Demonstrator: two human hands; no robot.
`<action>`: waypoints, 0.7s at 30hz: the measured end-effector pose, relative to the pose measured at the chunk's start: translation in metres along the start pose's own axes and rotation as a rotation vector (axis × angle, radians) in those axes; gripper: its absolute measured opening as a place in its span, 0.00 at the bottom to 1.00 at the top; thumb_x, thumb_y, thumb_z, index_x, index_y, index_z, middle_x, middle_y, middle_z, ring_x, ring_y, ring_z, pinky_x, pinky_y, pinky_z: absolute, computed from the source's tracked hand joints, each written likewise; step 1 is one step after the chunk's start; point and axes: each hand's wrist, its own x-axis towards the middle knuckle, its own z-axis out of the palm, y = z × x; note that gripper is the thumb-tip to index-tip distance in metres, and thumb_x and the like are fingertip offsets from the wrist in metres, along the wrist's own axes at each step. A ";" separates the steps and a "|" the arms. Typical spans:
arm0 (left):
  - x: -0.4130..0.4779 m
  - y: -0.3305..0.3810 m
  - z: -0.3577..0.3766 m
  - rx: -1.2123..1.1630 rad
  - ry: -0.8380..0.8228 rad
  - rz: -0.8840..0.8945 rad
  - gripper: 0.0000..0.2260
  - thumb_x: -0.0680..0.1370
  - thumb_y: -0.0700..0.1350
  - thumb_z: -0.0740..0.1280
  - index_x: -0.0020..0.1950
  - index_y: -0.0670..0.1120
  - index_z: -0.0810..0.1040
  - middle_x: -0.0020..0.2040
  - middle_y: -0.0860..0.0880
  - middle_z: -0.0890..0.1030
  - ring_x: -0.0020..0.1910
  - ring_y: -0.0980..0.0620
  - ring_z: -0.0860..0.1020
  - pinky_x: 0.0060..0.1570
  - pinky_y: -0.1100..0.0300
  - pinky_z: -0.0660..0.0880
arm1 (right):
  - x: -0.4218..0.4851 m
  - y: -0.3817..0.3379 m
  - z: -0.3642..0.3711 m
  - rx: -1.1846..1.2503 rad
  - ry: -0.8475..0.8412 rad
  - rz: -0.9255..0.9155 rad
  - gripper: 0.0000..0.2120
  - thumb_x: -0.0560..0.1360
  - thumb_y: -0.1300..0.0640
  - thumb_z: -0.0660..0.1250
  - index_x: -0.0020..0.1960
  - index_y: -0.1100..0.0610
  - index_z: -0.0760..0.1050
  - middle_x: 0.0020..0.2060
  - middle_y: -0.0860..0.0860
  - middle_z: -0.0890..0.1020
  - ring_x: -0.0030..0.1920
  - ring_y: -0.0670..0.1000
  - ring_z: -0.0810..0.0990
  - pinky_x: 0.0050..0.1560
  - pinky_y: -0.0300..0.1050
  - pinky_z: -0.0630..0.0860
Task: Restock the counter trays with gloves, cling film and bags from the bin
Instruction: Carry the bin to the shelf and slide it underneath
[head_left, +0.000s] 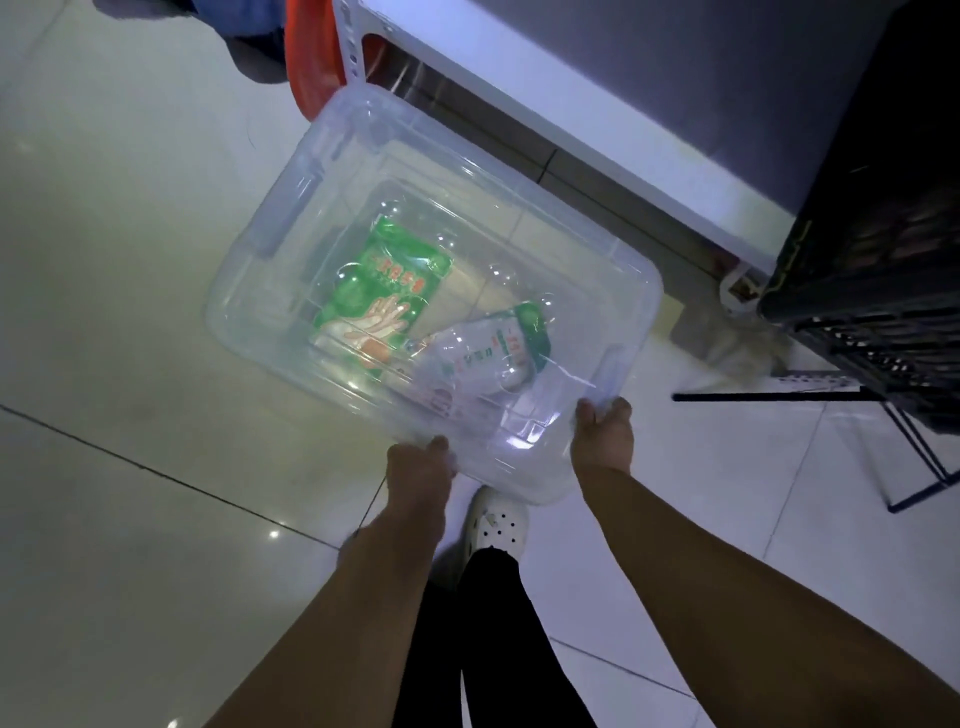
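Note:
I hold a clear plastic bin (291, 270) out in front of me above the tiled floor. My left hand (418, 465) grips its near rim on the left and my right hand (602, 436) grips the near right corner. Inside lies a green packet of gloves (387, 296) with hands printed on it. A second, paler green-and-white packet (488, 356) rests beside it toward my right hand. Something flat and beige shows between them; I cannot tell what it is.
A white counter edge (571, 135) runs diagonally at the upper right. A black crate on a thin metal stand (872, 291) is at the right. An orange container (311, 67) sits at the top by a white post. My white shoe (496, 519) is under the bin.

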 end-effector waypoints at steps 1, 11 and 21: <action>-0.003 0.002 0.005 -0.011 -0.032 -0.017 0.13 0.77 0.38 0.62 0.32 0.46 0.70 0.36 0.44 0.75 0.36 0.47 0.75 0.46 0.50 0.77 | 0.008 -0.002 -0.002 -0.029 0.049 -0.010 0.17 0.78 0.57 0.61 0.61 0.67 0.67 0.57 0.67 0.75 0.59 0.65 0.73 0.56 0.52 0.69; 0.010 0.120 -0.074 0.600 0.283 0.568 0.15 0.76 0.49 0.64 0.36 0.38 0.77 0.36 0.37 0.82 0.37 0.39 0.81 0.42 0.51 0.79 | 0.027 -0.004 -0.012 0.121 0.014 0.092 0.18 0.75 0.52 0.66 0.59 0.62 0.68 0.54 0.64 0.77 0.51 0.63 0.76 0.52 0.52 0.71; 0.109 0.227 -0.099 0.745 0.361 0.535 0.38 0.73 0.56 0.69 0.73 0.36 0.59 0.73 0.37 0.64 0.70 0.39 0.65 0.66 0.49 0.64 | 0.049 0.004 -0.010 0.370 0.007 0.217 0.15 0.71 0.57 0.72 0.50 0.59 0.68 0.46 0.59 0.74 0.37 0.54 0.72 0.36 0.44 0.67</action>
